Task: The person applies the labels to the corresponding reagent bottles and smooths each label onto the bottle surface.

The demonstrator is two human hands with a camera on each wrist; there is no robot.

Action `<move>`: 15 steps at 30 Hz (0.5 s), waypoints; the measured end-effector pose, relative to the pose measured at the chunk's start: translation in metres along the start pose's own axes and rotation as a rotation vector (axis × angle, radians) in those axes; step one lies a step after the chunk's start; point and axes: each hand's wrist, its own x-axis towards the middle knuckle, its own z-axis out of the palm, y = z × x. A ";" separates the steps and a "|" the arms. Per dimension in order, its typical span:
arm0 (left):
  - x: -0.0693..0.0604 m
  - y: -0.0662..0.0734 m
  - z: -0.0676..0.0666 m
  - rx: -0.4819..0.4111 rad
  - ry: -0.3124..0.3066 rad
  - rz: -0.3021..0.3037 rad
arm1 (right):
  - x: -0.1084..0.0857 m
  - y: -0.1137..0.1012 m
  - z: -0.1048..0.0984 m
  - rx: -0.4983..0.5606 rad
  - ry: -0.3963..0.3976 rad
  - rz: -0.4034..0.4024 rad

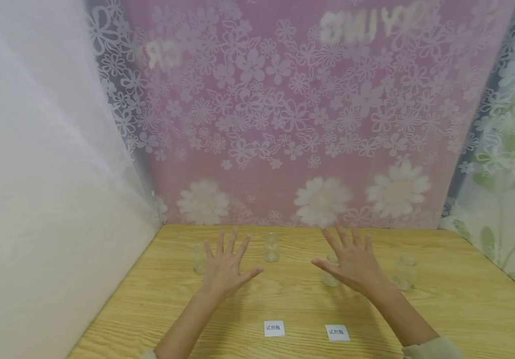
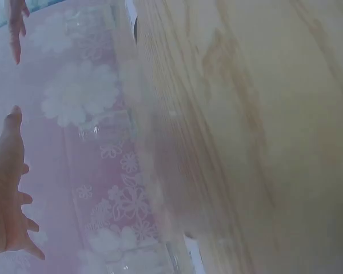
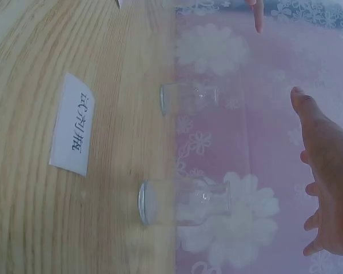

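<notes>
Both hands are held up above the table with fingers spread, holding nothing. My left hand (image 1: 226, 269) is between a clear glass bottle (image 1: 199, 258), partly hidden behind it, and another clear bottle (image 1: 271, 248) farther back. In front of a third bottle (image 1: 330, 279) is my right hand (image 1: 356, 264), covering part of it. Another bottle (image 1: 405, 271) stands to the right, beside the right wrist. The right wrist view shows two upright glass bottles, the nearer one (image 3: 186, 201) beyond a white label (image 3: 72, 124), with the right hand (image 3: 328, 177) apart from them.
Two white paper labels with printed characters, a left one (image 1: 274, 328) and a right one (image 1: 337, 333), lie near the front of the wooden table (image 1: 149, 309). A pink flowered curtain (image 1: 261, 124) hangs behind the table. A white sheet (image 1: 51, 174) borders the left side.
</notes>
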 end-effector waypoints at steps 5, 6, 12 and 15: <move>-0.002 -0.014 -0.006 0.041 -0.027 -0.022 | 0.009 -0.011 -0.001 -0.024 -0.007 -0.033; -0.003 -0.017 -0.007 0.061 -0.028 -0.025 | 0.011 -0.014 0.000 -0.023 -0.009 -0.041; -0.010 -0.040 -0.010 0.021 0.009 -0.042 | 0.025 -0.034 0.003 0.003 -0.003 -0.088; -0.015 -0.052 -0.010 -0.031 0.014 -0.072 | 0.032 -0.048 0.006 0.016 -0.002 -0.108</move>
